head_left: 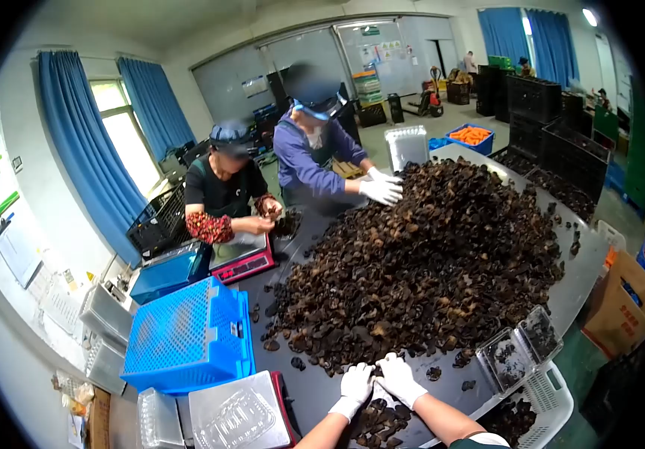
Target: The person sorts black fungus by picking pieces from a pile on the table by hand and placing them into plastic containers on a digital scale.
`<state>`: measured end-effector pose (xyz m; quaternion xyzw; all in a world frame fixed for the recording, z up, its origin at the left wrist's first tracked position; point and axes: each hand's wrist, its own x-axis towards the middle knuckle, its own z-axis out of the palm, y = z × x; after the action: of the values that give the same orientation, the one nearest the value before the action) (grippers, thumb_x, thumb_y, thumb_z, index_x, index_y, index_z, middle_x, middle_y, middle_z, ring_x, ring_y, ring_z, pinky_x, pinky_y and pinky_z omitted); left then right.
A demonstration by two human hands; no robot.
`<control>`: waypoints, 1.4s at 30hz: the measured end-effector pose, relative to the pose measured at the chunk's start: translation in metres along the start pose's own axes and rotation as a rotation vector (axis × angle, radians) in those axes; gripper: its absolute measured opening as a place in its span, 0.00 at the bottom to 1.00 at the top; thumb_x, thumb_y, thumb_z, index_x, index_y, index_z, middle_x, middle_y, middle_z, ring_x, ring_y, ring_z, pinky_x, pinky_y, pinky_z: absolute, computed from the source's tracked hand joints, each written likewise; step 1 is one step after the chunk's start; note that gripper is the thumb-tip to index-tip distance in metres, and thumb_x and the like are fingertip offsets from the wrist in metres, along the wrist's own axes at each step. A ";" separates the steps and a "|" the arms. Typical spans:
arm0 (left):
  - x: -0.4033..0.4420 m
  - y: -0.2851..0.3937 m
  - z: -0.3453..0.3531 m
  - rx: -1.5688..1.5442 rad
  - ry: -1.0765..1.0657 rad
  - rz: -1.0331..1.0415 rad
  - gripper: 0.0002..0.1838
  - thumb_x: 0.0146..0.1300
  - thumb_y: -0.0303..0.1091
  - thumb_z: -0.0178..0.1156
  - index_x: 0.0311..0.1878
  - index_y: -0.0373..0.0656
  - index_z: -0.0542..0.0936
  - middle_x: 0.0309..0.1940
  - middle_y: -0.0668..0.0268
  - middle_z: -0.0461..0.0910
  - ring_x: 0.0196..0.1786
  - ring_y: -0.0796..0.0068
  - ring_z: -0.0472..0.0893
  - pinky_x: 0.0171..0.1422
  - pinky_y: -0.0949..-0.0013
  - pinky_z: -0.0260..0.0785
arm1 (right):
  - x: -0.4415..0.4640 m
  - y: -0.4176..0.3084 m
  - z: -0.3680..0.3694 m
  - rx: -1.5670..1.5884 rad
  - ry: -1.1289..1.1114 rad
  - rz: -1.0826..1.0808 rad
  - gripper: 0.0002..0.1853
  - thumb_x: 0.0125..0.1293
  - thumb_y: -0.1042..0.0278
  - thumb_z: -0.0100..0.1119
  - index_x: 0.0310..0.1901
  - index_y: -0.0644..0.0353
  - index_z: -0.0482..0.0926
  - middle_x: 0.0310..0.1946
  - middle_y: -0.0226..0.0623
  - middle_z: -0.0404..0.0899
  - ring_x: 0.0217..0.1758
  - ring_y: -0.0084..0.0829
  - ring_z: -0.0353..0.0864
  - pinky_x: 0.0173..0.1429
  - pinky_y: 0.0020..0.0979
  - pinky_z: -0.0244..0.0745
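Observation:
A big heap of dark brown wood ear mushrooms (427, 254) covers much of the grey table (315, 396). At its near edge are my two hands in white gloves, almost touching. My left hand (355, 384) has its fingers closed at a small dark mushroom piece between the hands. My right hand (400, 379) pinches at the same spot from the other side. Below them, between my forearms, lies a smaller group of loose mushrooms (379, 423). Fingertips are partly hidden by the pieces.
On the left stand a scale (240, 411) with a clear lid on it, a blue crate (180, 337) and a red scale (246, 265). Clear clamshell boxes (513, 359) and a white basket (554, 404) are at right. Two co-workers handle mushrooms across the table, one in white gloves (381, 187).

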<state>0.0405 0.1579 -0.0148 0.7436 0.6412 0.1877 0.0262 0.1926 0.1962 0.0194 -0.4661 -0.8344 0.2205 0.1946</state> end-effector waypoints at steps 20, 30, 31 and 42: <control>-0.006 0.095 -0.092 -0.897 -0.047 -0.012 0.20 0.62 0.40 0.61 0.55 0.43 0.77 0.49 0.60 0.78 0.48 0.66 0.79 0.54 0.64 0.72 | -0.069 -0.041 -0.042 0.531 -0.087 -0.130 0.19 0.55 0.62 0.58 0.48 0.59 0.75 0.48 0.46 0.76 0.50 0.45 0.76 0.58 0.41 0.70; -0.078 0.020 -0.050 -0.007 -0.044 0.076 0.17 0.62 0.42 0.55 0.52 0.49 0.80 0.54 0.54 0.77 0.56 0.54 0.74 0.59 0.55 0.66 | -0.090 0.012 -0.046 0.045 0.112 0.006 0.23 0.57 0.59 0.61 0.54 0.54 0.77 0.54 0.44 0.75 0.58 0.46 0.69 0.61 0.44 0.62; -0.080 0.032 -0.056 -0.139 -0.107 0.077 0.16 0.64 0.39 0.53 0.53 0.49 0.80 0.55 0.52 0.76 0.56 0.51 0.75 0.60 0.55 0.66 | -0.087 -0.003 -0.050 0.163 0.006 -0.052 0.21 0.57 0.60 0.60 0.53 0.54 0.77 0.52 0.42 0.77 0.55 0.43 0.72 0.60 0.42 0.64; -0.162 0.054 -0.120 -0.447 -0.020 -0.458 0.49 0.44 0.41 0.74 0.70 0.39 0.60 0.72 0.46 0.50 0.74 0.46 0.51 0.74 0.50 0.48 | -0.142 0.008 -0.082 0.204 0.001 -0.077 0.33 0.45 0.64 0.71 0.56 0.56 0.74 0.56 0.44 0.72 0.59 0.46 0.69 0.63 0.42 0.63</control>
<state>0.0366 -0.0325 0.0724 0.5575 0.7345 0.3060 0.2367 0.3109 0.0923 0.0656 -0.4118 -0.8247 0.2966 0.2498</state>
